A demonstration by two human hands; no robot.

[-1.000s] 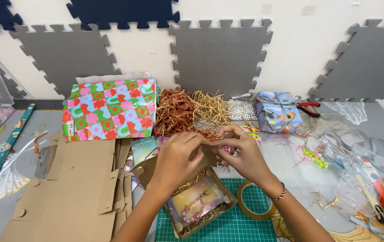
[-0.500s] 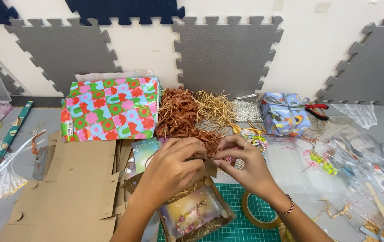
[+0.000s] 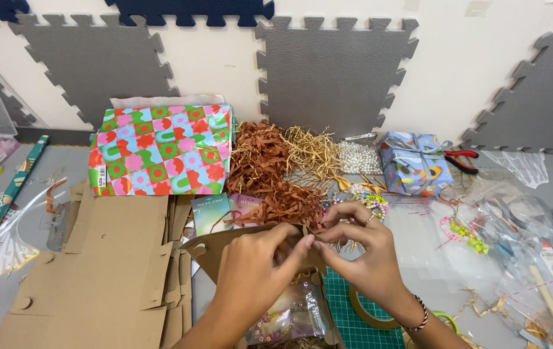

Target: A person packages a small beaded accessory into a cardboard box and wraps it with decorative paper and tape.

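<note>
Grey foam mats back the cluttered table. My left hand and right hand meet at centre, fingertips pinched shut on brown paper shred above the open cardboard box. A clear packet lies inside the box. Behind: patterned gift bag, shred pile, blue wrapped box; tape roll beside my right wrist.

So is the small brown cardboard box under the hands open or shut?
Open: the small brown cardboard box has its flap raised, and a clear plastic packet shows inside, below both hands.
</note>
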